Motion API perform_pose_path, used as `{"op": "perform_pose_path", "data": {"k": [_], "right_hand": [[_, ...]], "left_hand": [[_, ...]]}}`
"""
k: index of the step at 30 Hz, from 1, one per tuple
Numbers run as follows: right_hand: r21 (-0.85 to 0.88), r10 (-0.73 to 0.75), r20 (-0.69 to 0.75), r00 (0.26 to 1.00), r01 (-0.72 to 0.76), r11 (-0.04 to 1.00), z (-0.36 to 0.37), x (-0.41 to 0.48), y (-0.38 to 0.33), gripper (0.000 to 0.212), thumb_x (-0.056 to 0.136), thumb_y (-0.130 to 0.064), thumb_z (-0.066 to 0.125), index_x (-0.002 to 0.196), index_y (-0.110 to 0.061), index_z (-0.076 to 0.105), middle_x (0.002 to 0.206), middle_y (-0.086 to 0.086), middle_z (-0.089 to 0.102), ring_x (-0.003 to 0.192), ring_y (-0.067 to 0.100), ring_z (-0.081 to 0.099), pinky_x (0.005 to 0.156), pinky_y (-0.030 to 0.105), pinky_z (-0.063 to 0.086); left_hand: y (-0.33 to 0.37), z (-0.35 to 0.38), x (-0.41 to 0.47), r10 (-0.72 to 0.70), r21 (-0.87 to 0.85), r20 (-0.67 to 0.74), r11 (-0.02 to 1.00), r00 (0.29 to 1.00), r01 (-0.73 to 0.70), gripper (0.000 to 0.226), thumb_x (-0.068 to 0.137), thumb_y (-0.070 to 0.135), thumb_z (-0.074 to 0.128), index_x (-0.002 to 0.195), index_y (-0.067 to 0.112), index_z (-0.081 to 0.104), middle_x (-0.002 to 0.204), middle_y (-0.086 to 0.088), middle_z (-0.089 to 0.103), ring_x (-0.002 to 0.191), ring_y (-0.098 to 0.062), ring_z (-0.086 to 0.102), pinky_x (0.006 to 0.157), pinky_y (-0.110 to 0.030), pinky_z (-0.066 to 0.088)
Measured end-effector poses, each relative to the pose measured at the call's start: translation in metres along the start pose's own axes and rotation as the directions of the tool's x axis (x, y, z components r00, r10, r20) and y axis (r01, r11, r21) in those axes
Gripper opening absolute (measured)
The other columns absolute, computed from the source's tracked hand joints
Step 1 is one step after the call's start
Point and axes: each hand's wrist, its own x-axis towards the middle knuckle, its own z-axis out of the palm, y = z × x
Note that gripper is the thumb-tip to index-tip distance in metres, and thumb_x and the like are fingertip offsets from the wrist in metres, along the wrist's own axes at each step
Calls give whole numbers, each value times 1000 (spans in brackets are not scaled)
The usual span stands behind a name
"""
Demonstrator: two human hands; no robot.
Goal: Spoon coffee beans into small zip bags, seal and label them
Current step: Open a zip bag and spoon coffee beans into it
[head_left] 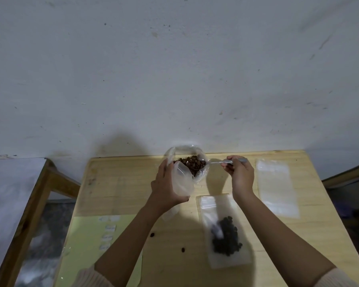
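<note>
Thin frosted plastic, the small zip bag (182, 181) I'm filling will handle as almost nothing: light, floppy, slick, and quick to fold shut at the mouth. It is held up above the tabletop (122, 183), just beside the big open supply bag (171, 154), with my left hand (164, 189) wrapped round its body. I judge the better hold is near the zip edge, so the mouth stays gaping (a squeeze lower down would pinch it closed). The coffee beans (192, 162) are hard, small and eager to roll. My right hand (239, 172) pinches the handle of the spoon (222, 161), whose bowl reaches into the beans; whether it is loaded I cannot tell. Level carrying matters, since two stray beans (152, 234) already lie on the wood. Nearer me a filled bag (224, 230) lies flat, empty bags (277, 185) sit to the right, and a green label sheet (95, 235) waits at the left.
</note>
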Motion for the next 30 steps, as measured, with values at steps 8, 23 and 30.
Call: {"op": "perform_pose_path", "data": {"k": [8, 23, 30], "right_hand": [[-97, -196, 172, 966, 214, 972, 0, -19, -26, 25, 95, -4, 46, 75, -10, 59, 70, 10, 58, 60, 17, 58, 60, 20, 49], [-474, -422, 479, 770, 631, 614, 1, -28, 15, 17, 94, -11, 51, 101, -10, 67, 94, -2, 65, 86, 4, 60, 75, 7, 42], [-123, 57, 71, 996, -48, 991, 8, -19, 36, 20, 90, 0, 52, 81, -11, 67, 89, 14, 68, 86, 25, 66, 73, 19, 56]], "left_hand": [[8, -1, 1, -20, 25, -24, 999, 1000, 21, 105, 50, 30, 86, 138, 31, 29, 148, 8, 12, 134, -14, 24, 96, -41, 33], [4, 1, -7, 38, 0, -24, 999, 999, -38, 107, 58, 38, 82, 144, 33, 20, 148, 8, 8, 136, -12, 22, 92, -33, 27], [1, 0, -12, 18, -34, 86, 999, 996, -16, 109, 60, 41, 83, 146, 26, 18, 148, 11, 5, 136, -13, 21, 105, -44, 32]]}}
